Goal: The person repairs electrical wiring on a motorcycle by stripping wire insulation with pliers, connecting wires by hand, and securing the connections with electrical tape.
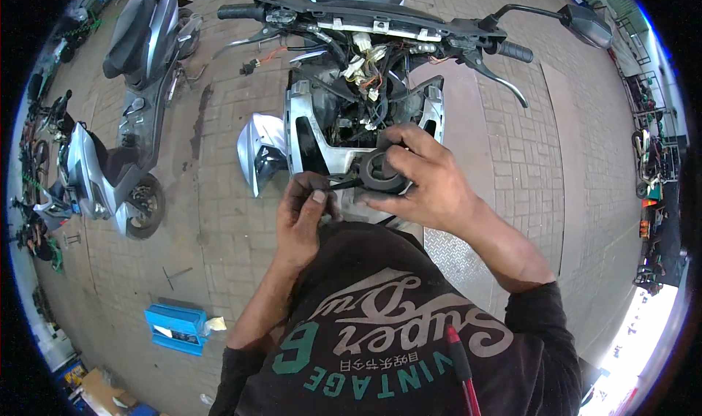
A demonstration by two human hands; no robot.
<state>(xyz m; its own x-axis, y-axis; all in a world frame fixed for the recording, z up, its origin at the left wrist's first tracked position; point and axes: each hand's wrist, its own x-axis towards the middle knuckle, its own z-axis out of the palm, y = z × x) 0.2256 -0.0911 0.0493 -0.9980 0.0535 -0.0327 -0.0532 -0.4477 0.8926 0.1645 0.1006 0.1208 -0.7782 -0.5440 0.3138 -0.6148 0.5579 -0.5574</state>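
Note:
A roll of black tape (367, 175) is in my right hand (435, 186), with thumb and fingers closed around its rim. My left hand (301, 215) is pinched together just left of the roll. A dark strip (342, 184) runs from the roll to the left fingertips; whether a wire lies along it I cannot tell. Both hands are above the near part of a partly stripped scooter's silver and black front panel (306, 123). Beyond them, loose wires with white connectors (363, 69) hang from the middle of the handlebar (380, 21).
At the right end of the handlebar is a mirror (587, 27). A silver body panel (259, 149) stands left of the scooter. Another scooter (139, 116) is parked farther left. On the paved floor at lower left sits a blue box (176, 327). Motorbikes line the right wall.

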